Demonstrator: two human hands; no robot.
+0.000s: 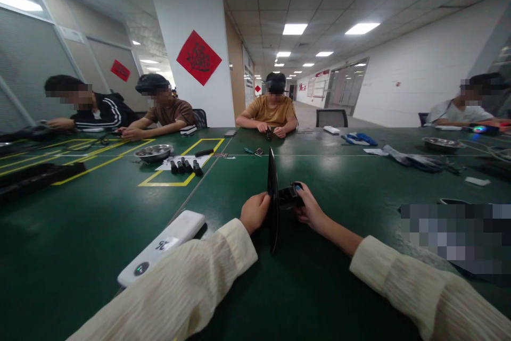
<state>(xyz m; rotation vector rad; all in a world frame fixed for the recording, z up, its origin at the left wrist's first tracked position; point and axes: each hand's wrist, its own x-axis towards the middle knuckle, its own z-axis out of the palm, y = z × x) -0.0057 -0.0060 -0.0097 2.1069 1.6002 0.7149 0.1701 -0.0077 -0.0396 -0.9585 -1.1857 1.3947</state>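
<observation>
A thin black panel (pixel 273 208) stands upright in front of me, seen almost edge-on, so its faces are mostly hidden. My left hand (pixel 254 212) is closed on its left side, fingers partly out of sight behind the sleeve and panel. From the panel's right side juts a small black block (pixel 288 197); whether it is fixed to the panel or only touching it I cannot tell. My right hand (pixel 309 207) grips the outer end of this block between thumb and fingers. A white power bank (pixel 162 248) marked 26 lies left of my left forearm.
Black cylindrical parts (pixel 186 166) stand on paper beside a metal bowl (pixel 154 152), ahead on the left. Pliers (pixel 252 151) lie beyond the panel. Grey gloves (pixel 413 159) and another metal bowl (pixel 442 144) are on the right. Several people sit around the green table (pixel 223 298).
</observation>
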